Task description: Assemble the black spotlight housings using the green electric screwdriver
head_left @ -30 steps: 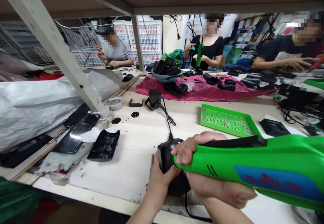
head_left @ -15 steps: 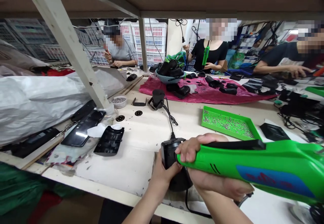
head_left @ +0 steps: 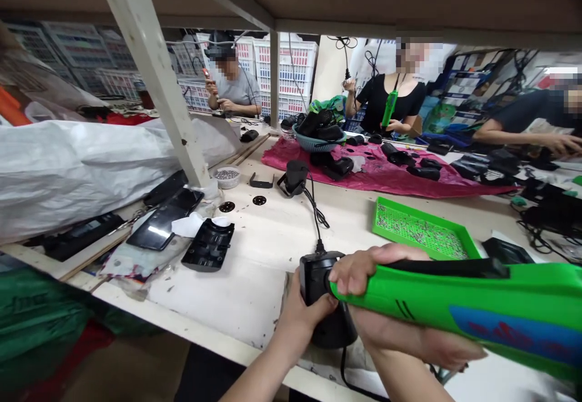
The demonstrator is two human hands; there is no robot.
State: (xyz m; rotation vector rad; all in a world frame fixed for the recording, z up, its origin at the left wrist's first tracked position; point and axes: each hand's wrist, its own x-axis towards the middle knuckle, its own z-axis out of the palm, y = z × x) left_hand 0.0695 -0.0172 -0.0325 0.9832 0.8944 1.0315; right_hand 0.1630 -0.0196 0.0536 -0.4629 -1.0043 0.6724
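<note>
Right hand is clamping around a green plastic tool housing, curling over the top and cupping underneath, so it's pretty much closed on the thing. Left hand is closing around a black corded unit, and the housing's nose is pressing right up against that unit, just above its round black base. All of this is happening at the front edge of a white workbench, with a green tray of small metal parts sitting just ahead and a black plastic cover lying off to the left.
</note>
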